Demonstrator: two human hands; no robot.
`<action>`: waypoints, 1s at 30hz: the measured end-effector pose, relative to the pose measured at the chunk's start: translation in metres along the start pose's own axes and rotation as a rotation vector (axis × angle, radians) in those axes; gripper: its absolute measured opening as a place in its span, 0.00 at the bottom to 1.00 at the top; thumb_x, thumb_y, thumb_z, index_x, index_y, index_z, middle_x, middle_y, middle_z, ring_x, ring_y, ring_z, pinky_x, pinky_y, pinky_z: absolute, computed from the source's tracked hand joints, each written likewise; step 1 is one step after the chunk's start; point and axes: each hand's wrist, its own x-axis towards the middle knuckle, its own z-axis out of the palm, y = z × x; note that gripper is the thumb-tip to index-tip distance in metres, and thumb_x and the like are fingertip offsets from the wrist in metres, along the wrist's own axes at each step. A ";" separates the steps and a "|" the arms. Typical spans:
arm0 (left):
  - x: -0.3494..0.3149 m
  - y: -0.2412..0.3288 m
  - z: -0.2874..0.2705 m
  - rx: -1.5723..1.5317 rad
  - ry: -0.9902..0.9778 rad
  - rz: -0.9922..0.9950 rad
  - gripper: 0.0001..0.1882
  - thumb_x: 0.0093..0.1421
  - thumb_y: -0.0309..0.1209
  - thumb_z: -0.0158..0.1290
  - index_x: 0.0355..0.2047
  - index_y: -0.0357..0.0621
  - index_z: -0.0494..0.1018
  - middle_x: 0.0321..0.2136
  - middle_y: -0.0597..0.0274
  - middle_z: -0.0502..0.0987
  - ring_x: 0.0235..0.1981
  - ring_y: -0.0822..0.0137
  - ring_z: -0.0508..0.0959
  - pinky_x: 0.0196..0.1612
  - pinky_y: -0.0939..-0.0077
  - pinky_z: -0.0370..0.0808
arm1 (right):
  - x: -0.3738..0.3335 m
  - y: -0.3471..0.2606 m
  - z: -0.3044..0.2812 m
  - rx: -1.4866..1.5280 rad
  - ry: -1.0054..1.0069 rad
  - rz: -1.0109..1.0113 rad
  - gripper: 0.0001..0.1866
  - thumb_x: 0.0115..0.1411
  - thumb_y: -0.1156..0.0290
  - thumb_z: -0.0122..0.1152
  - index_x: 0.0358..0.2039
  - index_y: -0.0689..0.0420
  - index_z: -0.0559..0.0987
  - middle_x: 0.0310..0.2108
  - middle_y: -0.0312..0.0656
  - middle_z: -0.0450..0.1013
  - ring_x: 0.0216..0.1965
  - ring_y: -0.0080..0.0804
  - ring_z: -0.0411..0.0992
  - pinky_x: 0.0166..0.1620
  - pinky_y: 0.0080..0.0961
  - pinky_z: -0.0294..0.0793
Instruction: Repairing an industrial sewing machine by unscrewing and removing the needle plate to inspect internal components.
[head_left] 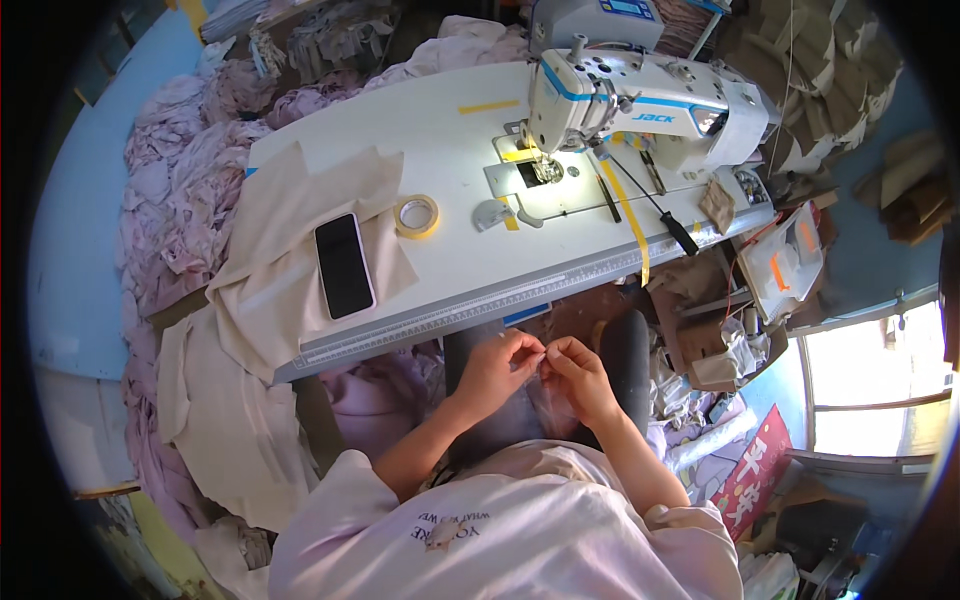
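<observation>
Both my hands meet above my lap, in front of the sewing table's near edge. The fingers of my left hand [497, 374] are pinched, tips almost touching those of my right hand [579, 379], which is pinched too. Something small and pale seems to be between the fingertips, too tiny to name. Beyond my hands stands a white and blue sewing machine [640, 105], its lamp lighting the needle area and the metal throat plate [548, 172]. The plate's small slide cover [492, 214] lies on the tabletop, beside the opening.
On the white table [450, 140] lie a phone [344, 266] on beige fabric [290, 225], a yellow tape roll [416, 215], a black-handled screwdriver [680, 233] and tweezers [609, 198]. Pinkish cloth heaps [190, 190] line the left. A clear plastic box [785, 262] sits at right.
</observation>
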 end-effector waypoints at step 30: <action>0.192 -0.015 -0.054 0.222 0.311 0.084 0.05 0.57 0.24 0.61 0.32 0.39 0.76 0.36 0.57 0.78 0.39 0.60 0.81 0.44 0.69 0.78 | 0.203 -0.145 -0.018 -1.372 0.250 -1.123 0.07 0.55 0.76 0.66 0.34 0.62 0.80 0.38 0.48 0.73 0.44 0.51 0.68 0.48 0.43 0.70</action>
